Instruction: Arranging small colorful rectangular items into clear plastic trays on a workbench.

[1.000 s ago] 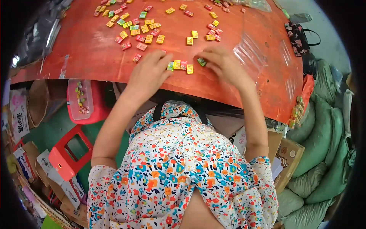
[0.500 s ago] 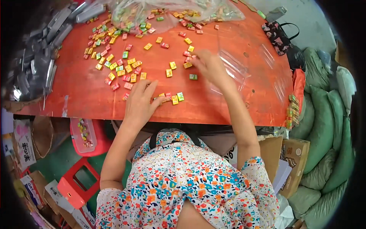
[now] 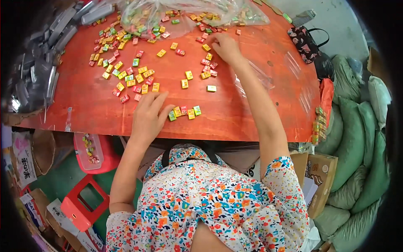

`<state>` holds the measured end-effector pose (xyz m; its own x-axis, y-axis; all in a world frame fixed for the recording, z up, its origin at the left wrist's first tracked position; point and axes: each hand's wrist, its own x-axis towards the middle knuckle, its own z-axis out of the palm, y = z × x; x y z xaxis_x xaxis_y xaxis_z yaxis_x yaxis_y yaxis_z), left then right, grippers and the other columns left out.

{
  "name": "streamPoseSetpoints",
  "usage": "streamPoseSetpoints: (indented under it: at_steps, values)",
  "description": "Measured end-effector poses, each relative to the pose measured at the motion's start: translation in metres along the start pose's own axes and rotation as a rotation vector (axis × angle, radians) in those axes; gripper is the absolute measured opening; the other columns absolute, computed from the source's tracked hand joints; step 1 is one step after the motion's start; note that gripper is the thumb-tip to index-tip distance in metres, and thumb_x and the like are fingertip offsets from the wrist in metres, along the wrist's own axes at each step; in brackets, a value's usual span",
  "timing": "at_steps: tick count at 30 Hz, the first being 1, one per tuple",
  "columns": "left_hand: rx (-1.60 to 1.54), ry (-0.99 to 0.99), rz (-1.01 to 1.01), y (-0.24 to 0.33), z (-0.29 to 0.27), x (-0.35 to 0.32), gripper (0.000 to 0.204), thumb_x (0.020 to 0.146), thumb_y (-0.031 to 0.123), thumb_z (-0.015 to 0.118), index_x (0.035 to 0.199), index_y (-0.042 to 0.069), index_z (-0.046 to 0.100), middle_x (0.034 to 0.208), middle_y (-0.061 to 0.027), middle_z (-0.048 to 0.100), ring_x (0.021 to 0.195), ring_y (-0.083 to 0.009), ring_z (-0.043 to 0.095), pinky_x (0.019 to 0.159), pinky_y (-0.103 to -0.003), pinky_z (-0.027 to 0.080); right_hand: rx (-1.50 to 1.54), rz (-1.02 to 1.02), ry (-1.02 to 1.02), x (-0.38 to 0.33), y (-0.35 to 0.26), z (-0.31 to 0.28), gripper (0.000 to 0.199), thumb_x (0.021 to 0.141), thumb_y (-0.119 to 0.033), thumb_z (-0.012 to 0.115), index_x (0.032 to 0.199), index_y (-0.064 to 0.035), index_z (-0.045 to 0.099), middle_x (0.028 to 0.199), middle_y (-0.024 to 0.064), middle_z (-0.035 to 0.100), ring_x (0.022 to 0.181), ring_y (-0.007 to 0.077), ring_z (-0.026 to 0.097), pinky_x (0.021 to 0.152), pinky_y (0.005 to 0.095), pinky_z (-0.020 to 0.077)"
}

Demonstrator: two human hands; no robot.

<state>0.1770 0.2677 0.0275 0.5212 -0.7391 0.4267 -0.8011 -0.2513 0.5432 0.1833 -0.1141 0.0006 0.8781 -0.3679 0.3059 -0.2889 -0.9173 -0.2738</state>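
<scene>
Beside my left hand (image 3: 148, 112), a short row of small boxes (image 3: 184, 110) in green, yellow and red lies near the table's front edge. That hand rests on the table with thumb and fingers apart, the thumb close to the green box (image 3: 172, 116) at the row's left end. Farther off, my right hand (image 3: 226, 47) reaches among loose boxes, its bent fingers apart beside a yellow box (image 3: 206, 47). I see nothing held in it, though its fingertips are partly hidden. Between the hands lie two yellow boxes (image 3: 189, 75) and a pale-topped box (image 3: 211, 88).
Many loose boxes (image 3: 121, 46) cover the red table (image 3: 235, 122) at the left and back, under a clear plastic bag (image 3: 180, 17). Clear plastic trays lie at far left (image 3: 35, 75) and right (image 3: 260, 75). Stacked boxes (image 3: 319, 126) stand at the right edge.
My right hand has moved farther away, past several boxes. My left hand has shifted slightly left, uncovering the row's green end box. The single green box between the hands now shows a pale face.
</scene>
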Motion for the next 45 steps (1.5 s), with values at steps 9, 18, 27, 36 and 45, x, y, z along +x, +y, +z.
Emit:
streamPoseSetpoints:
  at_steps: [9,18,27,36,45]
  values:
    - [-0.071,0.033,0.007,0.000,0.007,0.037,0.034,0.083,0.017,0.074,0.111,0.000,0.065,0.105,-0.0158,0.062,0.098,-0.0342,0.061,0.082,-0.041,0.051,0.342,-0.067,0.062,-0.080,-0.074,-0.048,0.010,0.082,-0.010,0.068,0.089,-0.0043,0.070,0.092,0.0084,0.068,0.083,0.0197,0.066,0.071,0.0314,0.0515]
    - [-0.859,0.069,-0.376,0.030,0.015,0.009,0.027,0.091,0.007,0.066,0.116,-0.004,0.066,0.099,-0.0114,0.072,0.081,-0.0139,0.069,0.069,-0.028,0.056,1.041,0.079,-0.333,-0.154,-0.162,-0.066,0.011,0.083,-0.004,0.070,0.095,-0.0037,0.068,0.096,-0.0008,0.065,0.081,0.0042,0.058,0.067,0.0207,0.0477]
    - [-0.433,0.010,-0.534,0.001,-0.009,-0.037,0.021,0.089,0.016,0.069,0.102,0.000,0.071,0.080,-0.0105,0.070,0.072,-0.0158,0.067,0.066,-0.030,0.052,0.334,0.060,0.027,-0.196,-0.140,-0.054,0.017,0.087,-0.013,0.070,0.100,-0.0023,0.068,0.093,0.0124,0.068,0.078,0.0232,0.066,0.069,0.0334,0.0530]
    - [-0.211,-0.258,-0.094,-0.025,-0.012,-0.015,0.027,0.091,0.014,0.064,0.114,0.000,0.066,0.088,-0.0141,0.059,0.084,-0.0275,0.061,0.072,-0.034,0.048,0.368,-0.141,-0.051,-0.204,-0.129,-0.067,0.022,0.089,-0.010,0.066,0.110,-0.0036,0.067,0.101,0.0123,0.066,0.085,0.0284,0.066,0.074,0.0361,0.0526]
    - [-0.048,-0.140,-0.181,0.009,-0.004,-0.039,0.040,0.079,0.022,0.076,0.112,0.002,0.062,0.097,-0.0133,0.057,0.089,-0.0333,0.061,0.074,-0.043,0.051,0.393,0.002,-0.243,-0.202,-0.133,-0.067,0.031,0.084,-0.011,0.070,0.114,-0.0047,0.065,0.102,0.0102,0.063,0.091,0.0264,0.064,0.078,0.0349,0.0513]
